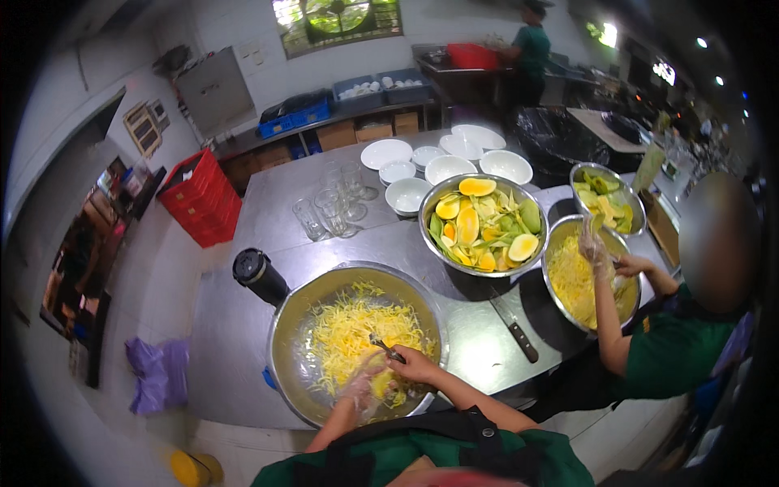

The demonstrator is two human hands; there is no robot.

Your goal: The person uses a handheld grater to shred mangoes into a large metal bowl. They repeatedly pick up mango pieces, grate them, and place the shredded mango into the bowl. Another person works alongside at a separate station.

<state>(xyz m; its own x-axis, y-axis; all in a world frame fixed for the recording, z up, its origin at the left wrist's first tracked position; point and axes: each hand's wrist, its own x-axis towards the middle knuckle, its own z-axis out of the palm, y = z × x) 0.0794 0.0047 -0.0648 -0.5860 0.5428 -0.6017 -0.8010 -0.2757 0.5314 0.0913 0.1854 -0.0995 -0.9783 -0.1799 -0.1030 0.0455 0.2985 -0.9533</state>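
My left hand (359, 389), in a clear plastic glove, holds a pale yellow piece of mango (382, 383) low inside a wide steel bowl (286, 341). A hand peeler (387, 348) with a dark handle is in my bare right hand (417, 365), just above that piece. Thin yellow mango shreds (359, 322) heap up in the bowl under both hands. My fingers partly hide the mango piece. Beyond, to the right, a steel bowl (426, 243) is full of halved green mangoes (467, 225) and peel. A knife (517, 332) with a brown handle lies on the steel table (243, 353).
At right a co-worker's gloved hand (593, 246) works over another bowl of shreds (569, 280). Behind it stands a bowl of mango pieces (602, 201). A black tumbler (260, 275), drinking glasses (328, 210) and white dishes (406, 195) stand on the table. Red crates (204, 204) are at left.
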